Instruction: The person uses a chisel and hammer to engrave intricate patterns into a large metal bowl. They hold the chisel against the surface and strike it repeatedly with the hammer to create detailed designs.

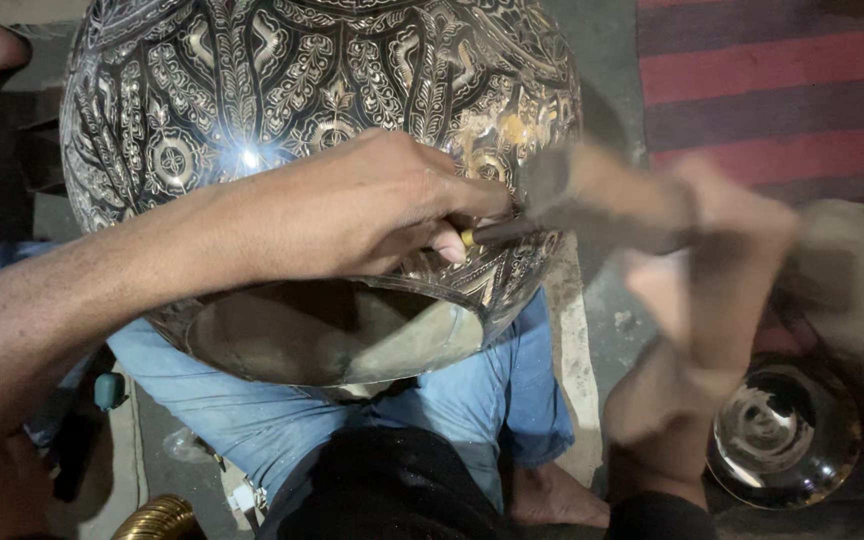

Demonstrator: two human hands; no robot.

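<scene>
We start at the fingertips of the left hand (352, 205), just left of the frame's centre: thumb and forefinger are pinched narrow around a thin dark chisel (500, 231), whose brass-coloured collar shows right at the nails. The rest of that hand lies flat across the swelling side of a large engraved metal vessel (252, 90), and the forearm runs down to the lower left edge.

The chisel points to the right and slightly up, its far end lost in motion blur. There we meet the right hand (712, 260), right of centre, badly smeared by movement. Its fingers seem wrapped around a blurred dark hammer (592, 195), but we cannot tell how tightly they close, nor whether the hammer's head touches the chisel.

The vessel fills the upper left and centre of the frame. Its surface is covered with leaf and medallion patterns, silver and gold-toned against dark, with a bright glint of light on its upper left part. Its open mouth (337, 335) faces the lower centre, resting against the person's lap in blue jeans (452, 410).

Further out, at lower right, a smaller shiny metal bowl (782, 435) sits on the floor. A red and dark striped rug (772, 80) fills the upper right corner. At the bottom left edge a ribbed brass-coloured piece (157, 520) peeks in, and a bare foot (552, 495) shows at bottom centre.
</scene>
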